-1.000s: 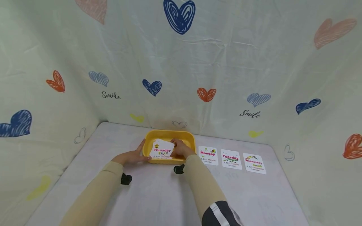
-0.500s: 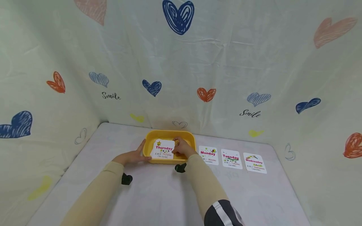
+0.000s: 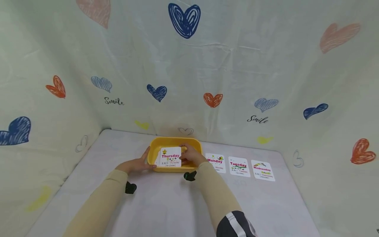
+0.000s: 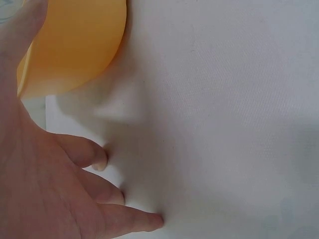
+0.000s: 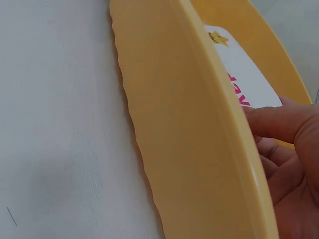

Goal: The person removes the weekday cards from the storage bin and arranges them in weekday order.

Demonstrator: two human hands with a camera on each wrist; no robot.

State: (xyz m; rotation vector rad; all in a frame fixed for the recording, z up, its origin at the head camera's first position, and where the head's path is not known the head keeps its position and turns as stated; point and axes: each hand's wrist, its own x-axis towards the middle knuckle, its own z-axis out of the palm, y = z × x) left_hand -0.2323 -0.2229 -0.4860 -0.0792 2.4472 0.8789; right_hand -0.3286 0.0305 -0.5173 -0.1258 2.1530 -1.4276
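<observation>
A white card printed "Thursday" (image 3: 170, 157) is upright to the reader inside the yellow tray (image 3: 174, 170). My right hand (image 3: 191, 156) pinches its right edge; in the right wrist view the thumb lies over the Thursday card (image 5: 251, 82), behind the tray's wall (image 5: 179, 114). Another white card (image 3: 157, 160) peeks out at its left, mostly covered. At the tray's left front corner rests my left hand (image 3: 136, 164). One digit touches the tray (image 4: 84, 40) at its rim in the left wrist view, while the other visible fingers (image 4: 132, 219) stretch along the table.
Right of the tray, three cards lie in a row on the white table (image 3: 160, 210): Monday (image 3: 215, 162), Tuesday (image 3: 239, 166) and Wednesday (image 3: 263, 170). A curtain with printed hearts (image 3: 183, 65) hangs behind the table and at both sides.
The Thursday card has straightened from its tilt and shifted, with the edge of another card now showing at its left. My left hand stays at the tray. The head view has shifted slightly.
</observation>
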